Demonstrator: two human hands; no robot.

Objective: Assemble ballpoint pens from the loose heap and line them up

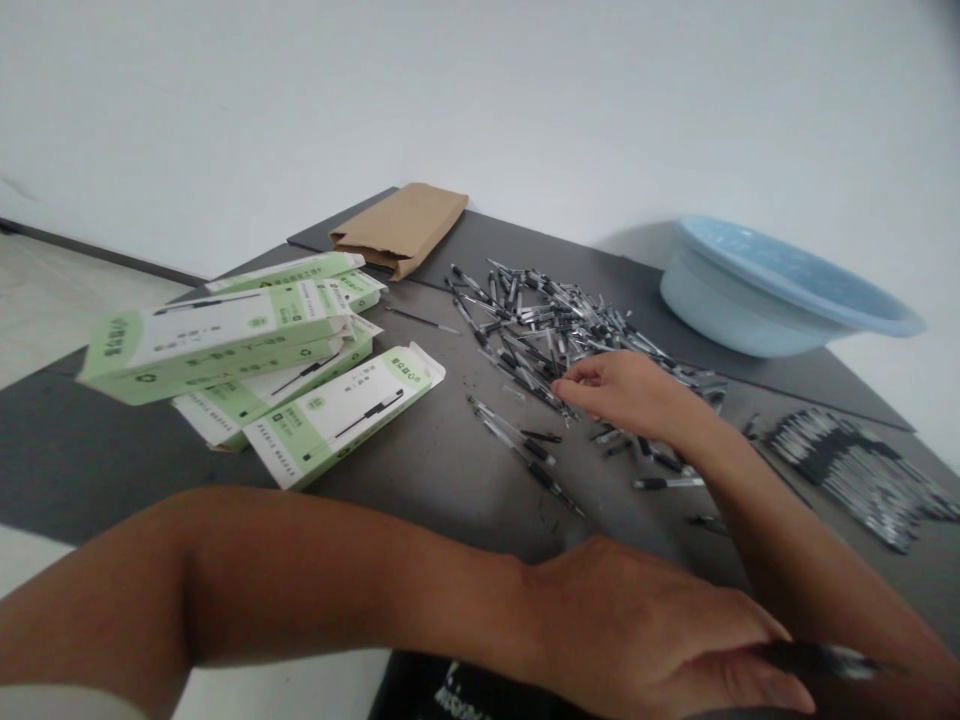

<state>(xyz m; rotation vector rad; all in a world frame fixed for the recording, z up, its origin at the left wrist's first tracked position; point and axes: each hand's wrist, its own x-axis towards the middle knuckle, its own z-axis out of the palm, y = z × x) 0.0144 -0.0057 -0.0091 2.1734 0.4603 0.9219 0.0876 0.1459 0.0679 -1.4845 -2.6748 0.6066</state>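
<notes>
A loose heap of black-and-clear pens (551, 325) covers the middle of the dark grey table (435, 470). My right hand (626, 390) reaches into the near edge of the heap, fingers curled together and pinching at a pen there. My left hand (645, 630) lies low at the bottom of the view, its fingers wrapped round a bundle of pens (817, 660) whose dark ends stick out to the right. Several green-and-white pen boxes (255, 360) lie stacked at the left.
A light blue basin (772, 290) stands at the back right by the white wall. A brown paper bag (401, 228) lies at the table's far edge. A neat row of pens (855, 470) lies at the right. Pale floor shows left.
</notes>
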